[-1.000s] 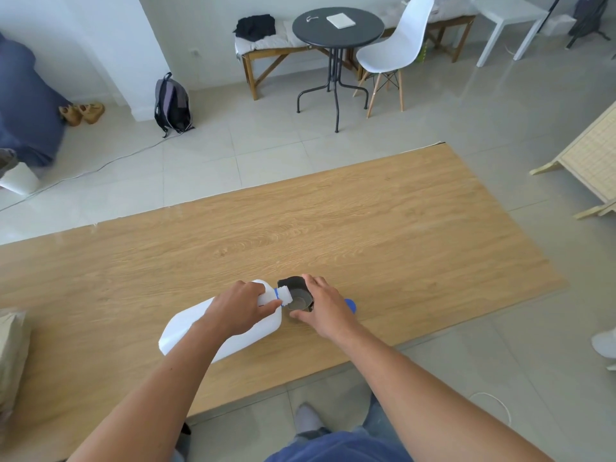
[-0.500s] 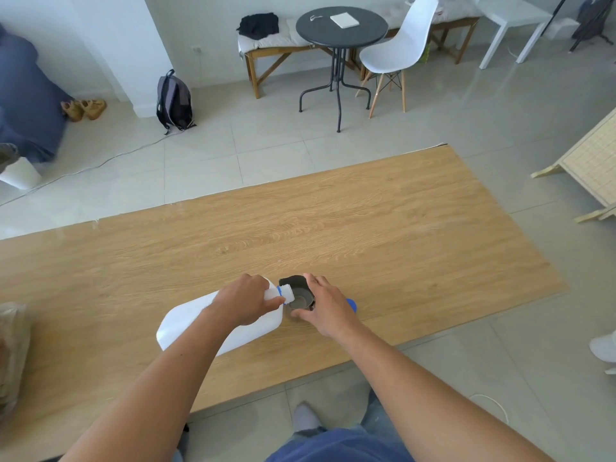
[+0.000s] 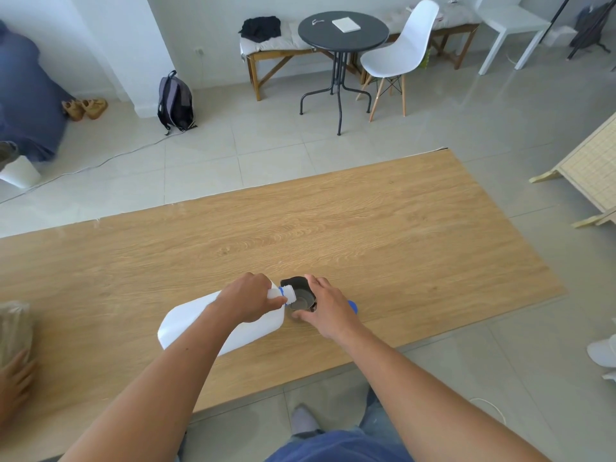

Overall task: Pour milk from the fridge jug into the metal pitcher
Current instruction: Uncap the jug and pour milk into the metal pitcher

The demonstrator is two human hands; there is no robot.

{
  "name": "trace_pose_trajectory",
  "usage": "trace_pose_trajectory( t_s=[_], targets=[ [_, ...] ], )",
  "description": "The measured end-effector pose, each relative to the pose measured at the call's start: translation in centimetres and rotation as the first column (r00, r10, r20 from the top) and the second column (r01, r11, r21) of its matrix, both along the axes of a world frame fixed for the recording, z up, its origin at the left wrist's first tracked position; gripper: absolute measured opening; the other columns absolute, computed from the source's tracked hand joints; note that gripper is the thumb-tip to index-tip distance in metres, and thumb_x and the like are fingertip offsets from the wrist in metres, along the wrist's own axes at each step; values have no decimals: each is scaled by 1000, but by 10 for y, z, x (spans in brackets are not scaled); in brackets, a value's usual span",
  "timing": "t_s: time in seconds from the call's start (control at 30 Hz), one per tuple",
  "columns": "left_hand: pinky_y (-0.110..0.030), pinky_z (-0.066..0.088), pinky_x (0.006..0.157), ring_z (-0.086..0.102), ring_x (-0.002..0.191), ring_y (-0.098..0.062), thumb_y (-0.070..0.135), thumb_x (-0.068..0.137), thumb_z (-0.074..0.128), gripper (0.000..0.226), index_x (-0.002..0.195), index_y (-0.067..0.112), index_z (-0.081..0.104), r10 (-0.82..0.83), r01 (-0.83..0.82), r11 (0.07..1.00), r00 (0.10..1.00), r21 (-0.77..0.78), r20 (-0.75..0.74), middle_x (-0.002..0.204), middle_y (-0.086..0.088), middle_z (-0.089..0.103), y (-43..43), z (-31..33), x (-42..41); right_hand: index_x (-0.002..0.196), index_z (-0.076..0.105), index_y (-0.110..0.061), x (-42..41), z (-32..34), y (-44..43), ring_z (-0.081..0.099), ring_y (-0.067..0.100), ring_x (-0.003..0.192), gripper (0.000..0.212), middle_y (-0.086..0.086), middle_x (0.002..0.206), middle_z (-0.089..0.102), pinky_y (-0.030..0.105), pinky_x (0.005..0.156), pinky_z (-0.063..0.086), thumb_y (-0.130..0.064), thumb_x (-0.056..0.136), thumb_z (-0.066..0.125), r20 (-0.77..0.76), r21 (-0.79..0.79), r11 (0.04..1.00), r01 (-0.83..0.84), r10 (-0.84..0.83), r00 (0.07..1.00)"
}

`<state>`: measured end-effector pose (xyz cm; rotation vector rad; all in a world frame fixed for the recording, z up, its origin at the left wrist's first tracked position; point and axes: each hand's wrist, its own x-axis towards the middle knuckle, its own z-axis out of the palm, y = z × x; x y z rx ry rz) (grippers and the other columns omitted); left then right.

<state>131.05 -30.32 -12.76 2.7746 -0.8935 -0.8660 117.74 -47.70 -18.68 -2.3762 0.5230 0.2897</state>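
Tipping nearly onto its side, the jug [image 3: 206, 325] is pointing right, close to the near edge of the tabletop [image 3: 383, 241], and its open mouth is reaching over the rim of the pitcher [image 3: 300, 293]. The left hand [image 3: 248, 301] is gripping the jug up by the neck, its curled fingers hiding the handle. The right hand [image 3: 325, 306] is clasping the pitcher from the right, thumb at the near wall and fingers along the far rim, so most of the pitcher's outside is covered. Whether milk is running cannot be told, as only a dull grey inside is showing.

A blue cap [image 3: 352, 306] is peeking out from behind the right hand, lying on the tabletop just beside the pitcher. At the left edge of the tabletop a blurred bundle [image 3: 15, 328] is sitting, and another person's hand [image 3: 13, 383] is resting just below it.

Beyond the far edge, on the tiled floor [image 3: 266, 155], a round black table [image 3: 343, 26], a white chair [image 3: 396, 51], a bench [image 3: 266, 51] and a backpack [image 3: 175, 101] are standing well apart from the jug and pitcher.
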Motion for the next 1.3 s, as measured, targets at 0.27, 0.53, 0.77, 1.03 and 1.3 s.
trace_pose_trajectory(
  t_s=[0.27, 0.53, 0.77, 1.03, 1.3],
  targets=[
    [-33, 35, 56, 52, 66, -21, 60, 100, 63, 54, 72, 16, 46, -13, 12, 999, 1000, 49, 19, 76, -1, 57, -8, 9, -1, 176, 21, -26, -1, 4, 1, 44, 23, 150, 101, -6, 168, 41, 35, 116, 43, -52, 98, 80, -7, 11, 1000, 0, 0, 1000],
    [-32, 36, 56, 49, 64, -19, 62, 100, 64, 55, 75, 16, 47, -37, 33, 995, 998, 98, 41, 78, -1, 56, -14, 15, -1, 173, 26, -26, -2, 8, 1, 49, 24, 142, 97, -5, 160, 47, 32, 108, 44, -54, 97, 79, -5, 9, 1000, -8, 8, 1000],
    [-31, 35, 54, 53, 67, -20, 62, 100, 63, 53, 79, 16, 52, -51, 44, 992, 997, 118, 51, 81, -1, 59, -19, 19, -2, 173, 27, -25, -3, 10, 1, 50, 22, 140, 98, -5, 157, 49, 30, 109, 42, -56, 96, 80, 10, 14, 1000, -6, 6, 1000],
    [-31, 35, 54, 49, 63, -18, 62, 100, 63, 53, 77, 16, 50, -45, 39, 992, 998, 116, 48, 80, -1, 59, -18, 20, -2, 174, 24, -26, -3, 10, 1, 49, 21, 143, 100, -6, 159, 47, 30, 111, 41, -57, 97, 79, 4, 14, 1000, -13, 13, 1000],
    [-32, 35, 54, 50, 64, -19, 62, 101, 63, 54, 78, 15, 50, -44, 38, 992, 998, 124, 46, 81, -1, 59, -18, 22, -3, 174, 24, -27, -2, 7, 1, 50, 21, 142, 101, -7, 159, 47, 27, 106, 40, -57, 96, 80, 1, 20, 1000, -12, 12, 1000]
  ],
)
